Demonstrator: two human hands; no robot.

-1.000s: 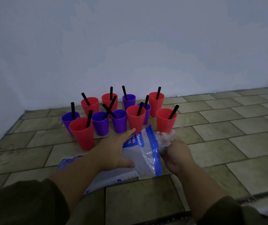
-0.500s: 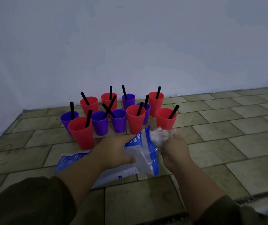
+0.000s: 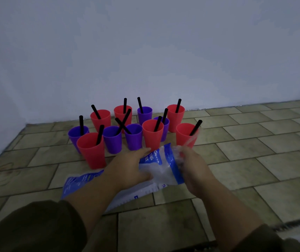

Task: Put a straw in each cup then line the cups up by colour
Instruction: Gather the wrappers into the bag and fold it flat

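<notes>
While my left hand [image 3: 127, 166] presses flat on a crinkly plastic bag [image 3: 162, 170], my right hand [image 3: 194, 168] clutches its crumpled clear end.

Fingers of the left lie straight on the glossy film, which is clear with blue printed bands and sprawls over the matt, rectangular-tiled floor [image 3: 254, 160]. The right is blurred, its fingers curled round the bunched plastic. Just beyond the bag, near the plain pale wall [image 3: 145, 51], smooth tapered red cups [image 3: 91, 153] and purple cups [image 3: 112, 142] stand upright in a mixed cluster, each with a thin black straw [image 3: 100, 134] leaning inside. Two of the straws cross in an X.
</notes>
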